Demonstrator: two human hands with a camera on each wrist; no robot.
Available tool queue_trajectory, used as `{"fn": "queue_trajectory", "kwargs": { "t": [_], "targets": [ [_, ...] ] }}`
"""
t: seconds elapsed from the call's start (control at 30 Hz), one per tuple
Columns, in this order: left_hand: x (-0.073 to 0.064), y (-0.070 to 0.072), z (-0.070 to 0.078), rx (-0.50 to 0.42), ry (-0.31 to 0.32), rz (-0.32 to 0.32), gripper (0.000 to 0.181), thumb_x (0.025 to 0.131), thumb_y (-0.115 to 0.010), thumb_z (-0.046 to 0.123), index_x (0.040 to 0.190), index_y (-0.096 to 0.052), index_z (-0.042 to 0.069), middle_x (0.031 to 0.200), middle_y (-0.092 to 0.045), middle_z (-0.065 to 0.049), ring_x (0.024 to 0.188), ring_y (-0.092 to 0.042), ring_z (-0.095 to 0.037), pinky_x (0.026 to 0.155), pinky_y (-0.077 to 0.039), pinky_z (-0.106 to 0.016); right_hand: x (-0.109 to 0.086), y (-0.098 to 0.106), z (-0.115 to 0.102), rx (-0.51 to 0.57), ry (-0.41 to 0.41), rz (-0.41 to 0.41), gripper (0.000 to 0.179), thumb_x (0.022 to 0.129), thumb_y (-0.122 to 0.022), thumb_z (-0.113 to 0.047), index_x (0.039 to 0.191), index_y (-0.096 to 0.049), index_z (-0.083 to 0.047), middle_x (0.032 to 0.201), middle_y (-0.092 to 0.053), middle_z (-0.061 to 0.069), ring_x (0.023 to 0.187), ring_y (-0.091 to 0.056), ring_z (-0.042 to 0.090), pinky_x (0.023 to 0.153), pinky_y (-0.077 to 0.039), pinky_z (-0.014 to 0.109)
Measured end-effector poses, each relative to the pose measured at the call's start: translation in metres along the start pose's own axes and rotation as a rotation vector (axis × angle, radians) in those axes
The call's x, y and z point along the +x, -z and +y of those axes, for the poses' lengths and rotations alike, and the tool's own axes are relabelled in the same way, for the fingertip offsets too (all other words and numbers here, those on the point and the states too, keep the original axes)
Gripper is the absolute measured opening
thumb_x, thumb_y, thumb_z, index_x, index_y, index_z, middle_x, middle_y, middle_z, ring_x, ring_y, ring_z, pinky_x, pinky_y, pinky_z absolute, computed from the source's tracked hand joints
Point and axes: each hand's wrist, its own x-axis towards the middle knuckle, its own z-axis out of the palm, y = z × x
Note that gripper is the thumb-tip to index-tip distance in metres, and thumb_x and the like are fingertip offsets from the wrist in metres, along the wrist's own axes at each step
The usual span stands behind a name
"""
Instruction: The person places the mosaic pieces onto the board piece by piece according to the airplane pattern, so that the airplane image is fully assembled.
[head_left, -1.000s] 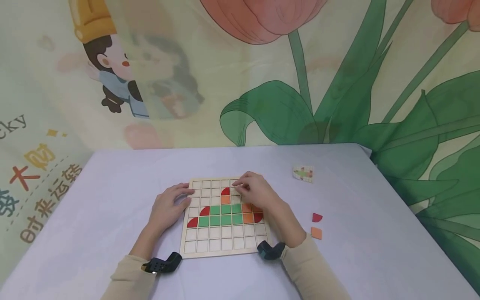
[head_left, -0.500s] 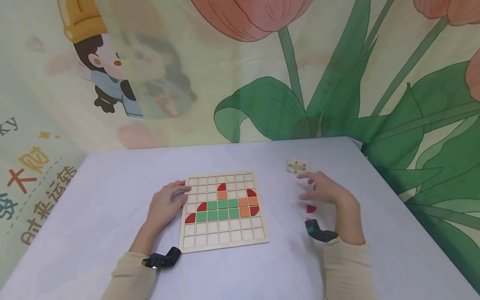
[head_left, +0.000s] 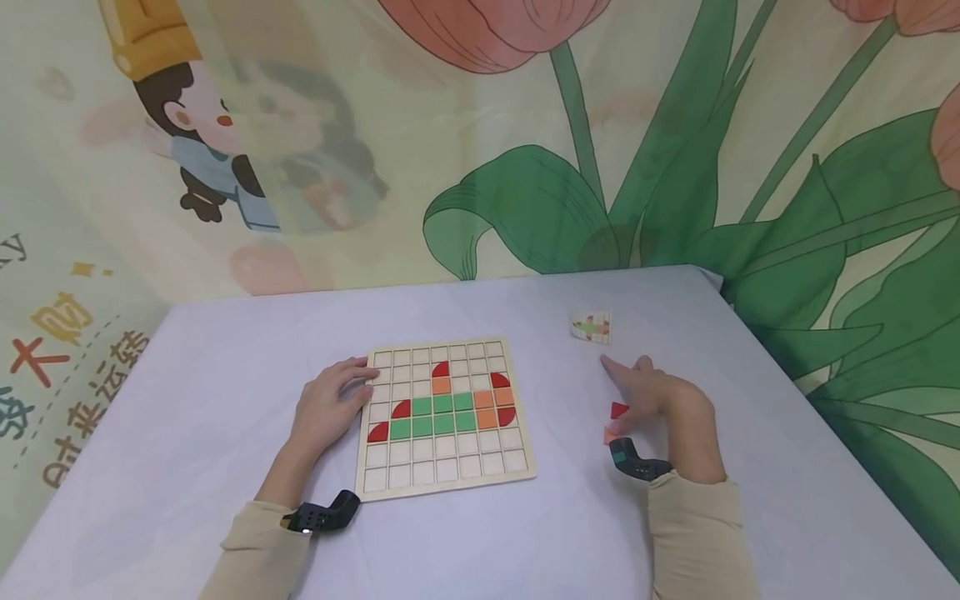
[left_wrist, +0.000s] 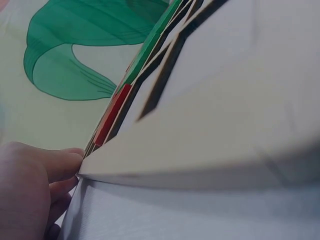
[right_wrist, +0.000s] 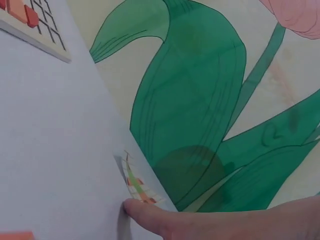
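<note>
A square wooden grid board (head_left: 487, 468) lies on the table, with red quarter-round, green square and orange square tiles set in its cells. My left hand (head_left: 326, 408) rests at the board's left side; in the left wrist view its fingertips touch the board's edge (left_wrist: 175, 162). To the right of the board, my right hand (head_left: 652, 396) is low over the table, index finger stretched towards the back. Its thumb comes down beside an orange tile (head_left: 609, 436). Just behind that lies a red tile (head_left: 618, 410), partly covered by the hand.
A small pattern card (head_left: 591, 327) lies beyond the right fingertip, showing a similar coloured grid. White cloth (head_left: 285, 325) covers the table. Behind its far edge hangs a printed backdrop (head_left: 525, 208) with tulips. Each wrist wears a dark camera (head_left: 637, 461).
My right hand has left the board's upper right area and moved right to the loose tiles, thumb now lower beside the orange one. A red tile shows at the board's right. My left hand stays put.
</note>
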Motion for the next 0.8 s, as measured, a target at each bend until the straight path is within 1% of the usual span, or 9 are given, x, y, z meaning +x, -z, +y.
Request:
{"fn": "queue_trajectory", "kwargs": {
  "t": [0.1,0.23,0.33,0.4,0.47,0.53,0.57,0.67,0.8],
  "targets": [
    [0.001,-0.001,-0.001,-0.001,-0.007,0.004,0.031,0.092,-0.057,0.02,0.12,-0.064,0.011,0.143,-0.048,-0.014,0.138,-0.035,-0.036,0.109,-0.022,-0.06,0.002,0.001,-0.005,-0.012,-0.005,0.014,0.116,0.066,-0.081,-0.049,0.153,-0.014,-0.015,0.145,-0.018,0.037,0.129,-0.03,0.055,0.093,-0.038,0.07],
    [0.001,-0.002,-0.002,-0.002,-0.007,0.005,0.03,0.092,-0.057,0.02,0.12,-0.065,0.011,0.142,-0.048,-0.013,0.138,-0.035,-0.036,0.109,-0.022,-0.06,0.008,-0.001,-0.017,-0.018,-0.023,0.045,0.115,0.067,-0.077,-0.056,0.153,-0.014,-0.012,0.142,-0.023,0.037,0.128,-0.033,0.054,0.095,-0.038,0.069],
    [0.001,-0.002,-0.003,-0.001,-0.005,0.005,0.03,0.092,-0.057,0.02,0.12,-0.065,0.012,0.142,-0.048,-0.013,0.138,-0.035,-0.036,0.109,-0.022,-0.061,0.013,-0.005,-0.029,0.005,-0.051,0.084,0.111,0.071,-0.073,-0.059,0.153,-0.014,-0.012,0.145,-0.02,0.036,0.13,-0.031,0.054,0.096,-0.038,0.068],
    [0.001,-0.003,-0.003,-0.001,-0.004,0.004,0.03,0.092,-0.057,0.021,0.12,-0.065,0.012,0.143,-0.048,-0.013,0.138,-0.035,-0.036,0.11,-0.022,-0.061,0.018,-0.009,-0.038,0.013,-0.061,0.119,0.106,0.075,-0.071,-0.058,0.153,-0.015,-0.012,0.148,-0.016,0.036,0.131,-0.03,0.053,0.096,-0.042,0.064],
    [0.001,-0.003,-0.003,0.0,-0.004,0.003,0.03,0.092,-0.057,0.021,0.12,-0.064,0.012,0.143,-0.048,-0.013,0.138,-0.035,-0.035,0.11,-0.022,-0.06,0.023,-0.012,-0.046,0.015,-0.052,0.158,0.101,0.078,-0.068,-0.057,0.152,-0.017,-0.012,0.15,-0.014,0.035,0.132,-0.029,0.054,0.095,-0.044,0.062],
    [0.001,-0.002,-0.003,0.001,-0.005,0.005,0.03,0.092,-0.057,0.021,0.12,-0.064,0.012,0.143,-0.048,-0.013,0.138,-0.035,-0.035,0.11,-0.022,-0.06,0.028,-0.015,-0.052,0.009,-0.032,0.199,0.095,0.081,-0.066,-0.056,0.152,-0.021,-0.012,0.151,-0.016,0.034,0.133,-0.03,0.053,0.095,-0.044,0.062],
    [0.001,-0.002,-0.003,0.001,-0.006,0.006,0.03,0.092,-0.057,0.021,0.12,-0.064,0.012,0.143,-0.048,-0.013,0.138,-0.035,-0.035,0.11,-0.022,-0.06,0.03,-0.016,-0.055,-0.001,-0.017,0.221,0.092,0.082,-0.064,-0.056,0.151,-0.023,-0.011,0.151,-0.018,0.034,0.132,-0.032,0.053,0.095,-0.044,0.061],
    [0.001,-0.002,-0.003,0.002,-0.008,0.007,0.03,0.092,-0.057,0.021,0.12,-0.065,0.012,0.142,-0.048,-0.013,0.138,-0.035,-0.035,0.109,-0.023,-0.06,0.036,-0.019,-0.061,-0.012,0.025,0.279,0.081,0.088,-0.058,-0.054,0.149,-0.03,-0.009,0.149,-0.026,0.033,0.133,-0.034,0.051,0.1,-0.038,0.064],
    [0.001,-0.002,-0.003,0.0,-0.008,0.006,0.03,0.092,-0.057,0.021,0.119,-0.065,0.012,0.142,-0.049,-0.013,0.137,-0.036,-0.035,0.109,-0.023,-0.059,0.04,-0.021,-0.065,-0.007,0.059,0.33,0.068,0.093,-0.052,-0.047,0.146,-0.036,-0.007,0.147,-0.034,0.03,0.133,-0.037,0.047,0.102,-0.038,0.062]
  ]
}}
